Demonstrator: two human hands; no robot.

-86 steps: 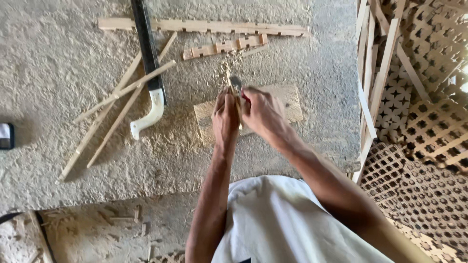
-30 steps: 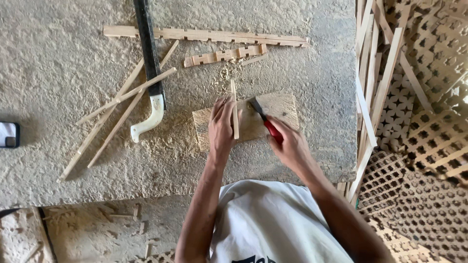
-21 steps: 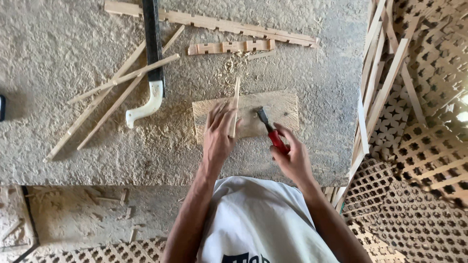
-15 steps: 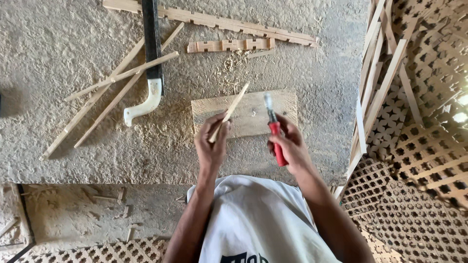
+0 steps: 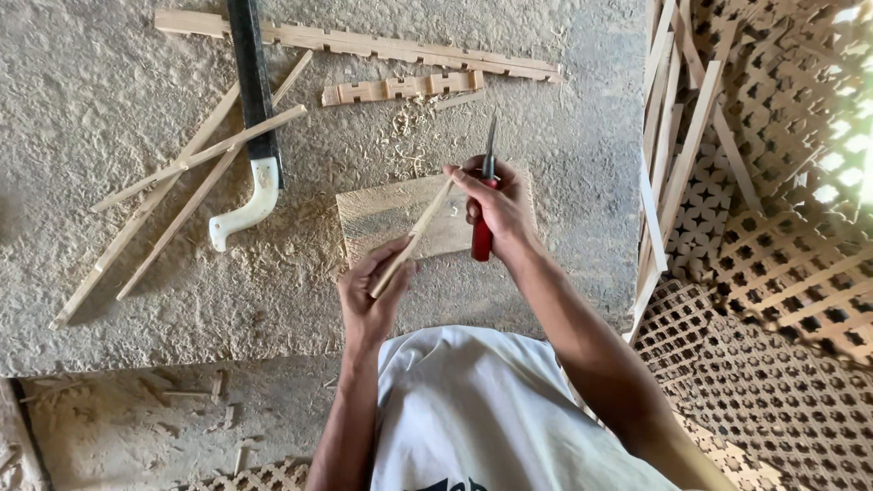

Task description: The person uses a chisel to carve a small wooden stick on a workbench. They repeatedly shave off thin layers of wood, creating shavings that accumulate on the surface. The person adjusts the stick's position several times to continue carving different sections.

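Observation:
My left hand [image 5: 371, 295] grips the near end of a thin wooden strip [image 5: 416, 232], which slants up to the right above a flat wooden block [image 5: 382, 214] lying on the rough floor. My right hand [image 5: 498, 205] holds a red-handled knife [image 5: 484, 195], blade pointing away from me, and its fingertips touch the far end of the strip. Both hands hover just above the block. Wood shavings [image 5: 409, 136] lie scattered beyond it.
A saw with a black blade and white handle [image 5: 253, 136] lies at the left among several long wooden slats [image 5: 173, 205]. Notched strips [image 5: 400, 86] lie further away. Woven lattice panels [image 5: 773, 227] and slats lean at the right. A step edge runs below.
The strip has been lifted off the block and turned slantwise; my right hand, holding the knife, moved up and left until its fingers met the strip's far end.

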